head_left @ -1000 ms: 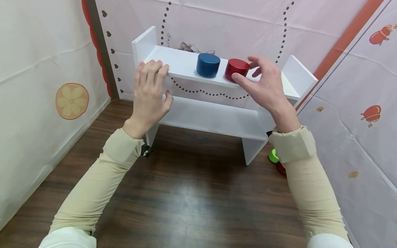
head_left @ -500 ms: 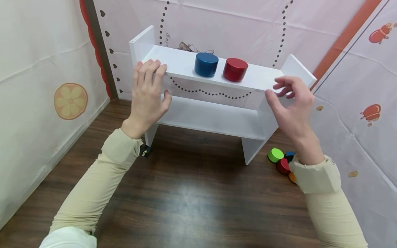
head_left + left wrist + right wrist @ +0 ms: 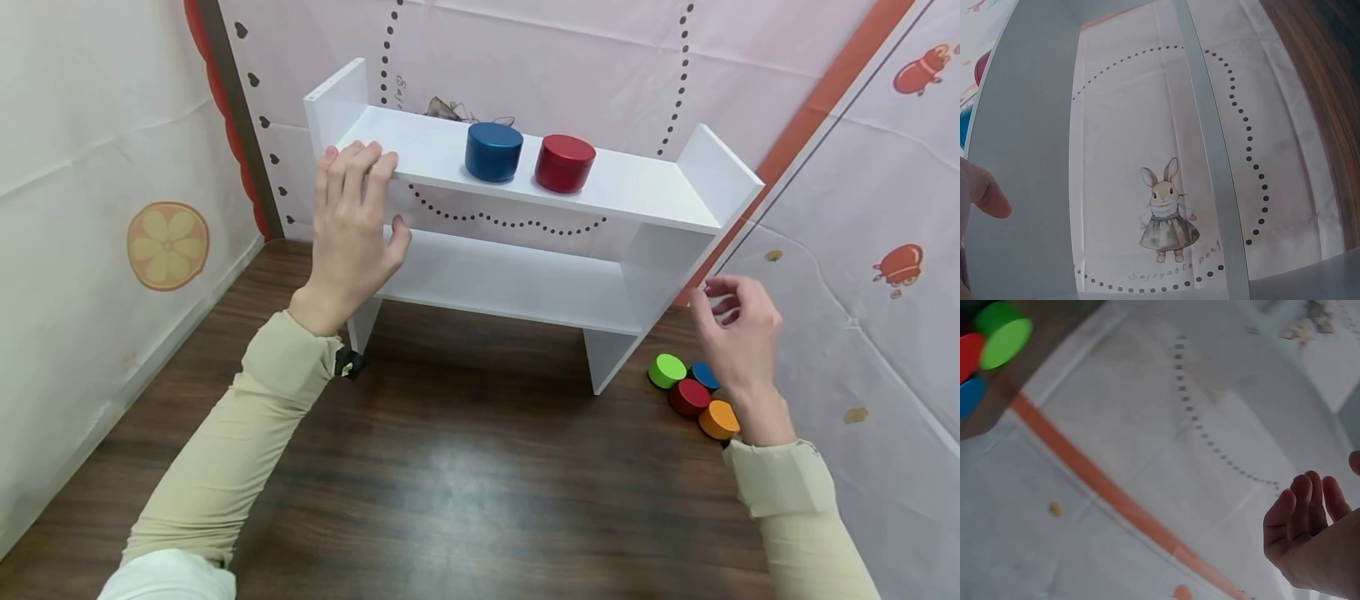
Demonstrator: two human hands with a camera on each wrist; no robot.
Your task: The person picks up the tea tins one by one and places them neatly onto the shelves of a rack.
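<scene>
My left hand (image 3: pixel 352 225) rests loosely straight-fingered on white board shelf (image 3: pixel 645 187); metallic blue cylinder (image 3: pixel 493 152), red cylinder (image 3: pixel 565 164) atop. Right hand (image 3: pixel 738 329) empty, half-curled, near four coloured cylinders (image 3: pixel 688 397), right. Likely fetching; grasp needs wider fingers.

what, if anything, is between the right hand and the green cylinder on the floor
Nothing visible stands between the right hand and the green cylinder. The red floor cylinder and blue floor cylinder sit close beside it, but low, so a reach from above looks unblocked. The white shelf stands on its far side.
</scene>
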